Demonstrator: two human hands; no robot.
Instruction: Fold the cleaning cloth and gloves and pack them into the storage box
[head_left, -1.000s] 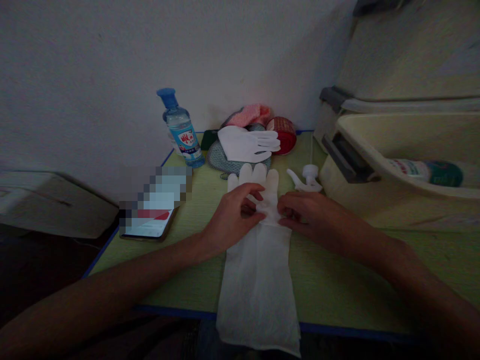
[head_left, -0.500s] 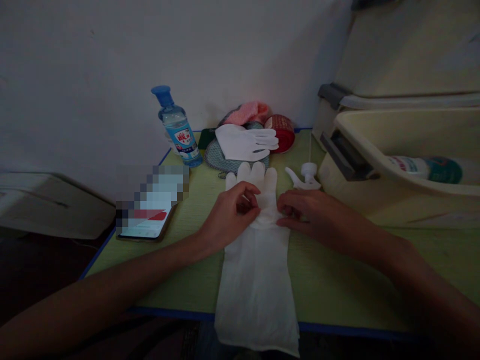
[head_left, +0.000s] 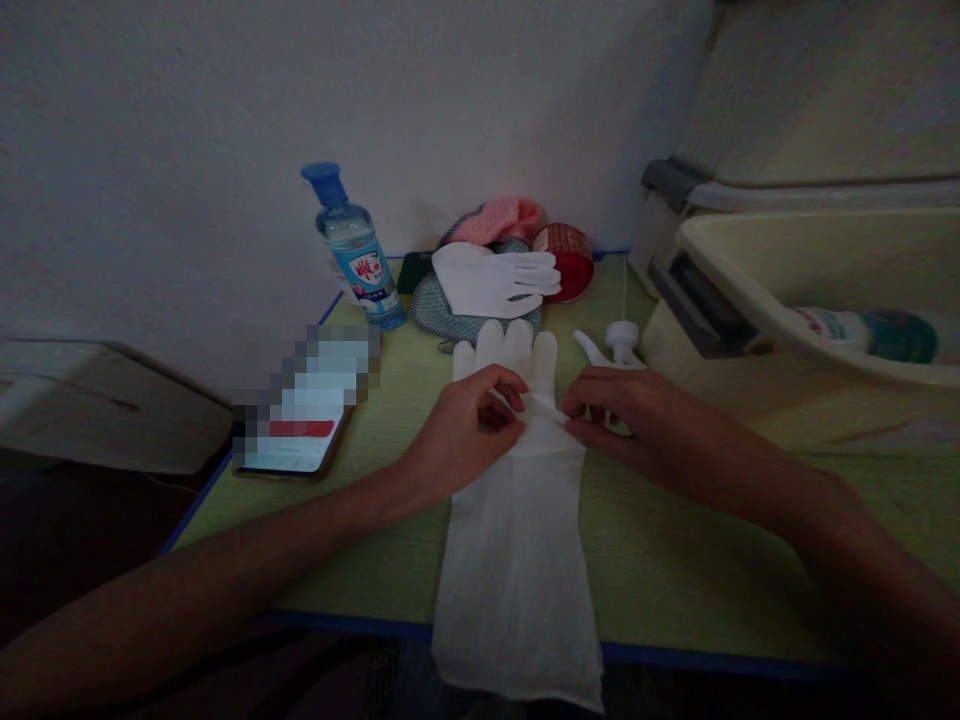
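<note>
Materials, left to right. Phone [head_left: 304, 410]: flat slab, lit screen partly pixelated. Blue bottle [head_left: 367, 265]: clear plastic, blue cap, printed label, upright at the far left. Left hand [head_left: 469, 425]: bare, thumb and forefinger curled over the long glove with a gap between the tips; cannot tell whether they pinch fabric. Long glove [head_left: 517, 560]: thin white material, lying lengthwise at centre, four fingers pointing far, wide cuff overhanging the near edge. Grey mesh [head_left: 435, 312]: open net texture, beyond the glove's fingertips; on it, a short glove [head_left: 480, 285], smooth and white, and behind that a fuzzy pink cloth [head_left: 504, 222]. Red roll [head_left: 576, 275]: round, patterned, just beside the cloth. Right hand [head_left: 630, 410]: thumb and fingertips closed on a small fold at the long glove's right side. Spray head [head_left: 621, 340]: white plastic, just beyond the right hand. Bin [head_left: 720, 385]: cream, rigid, dark handle, holding a green-and-white container [head_left: 892, 335].

Counts: one phone, one blue bottle, two gloves, one roll, one spray head, one container in the bin.

Surface: table [head_left: 675, 550], yellow-green, finely grained, blue edging. Room: dim; plain pale wall [head_left: 187, 150] behind; pale box [head_left: 105, 410] low at left.
</note>
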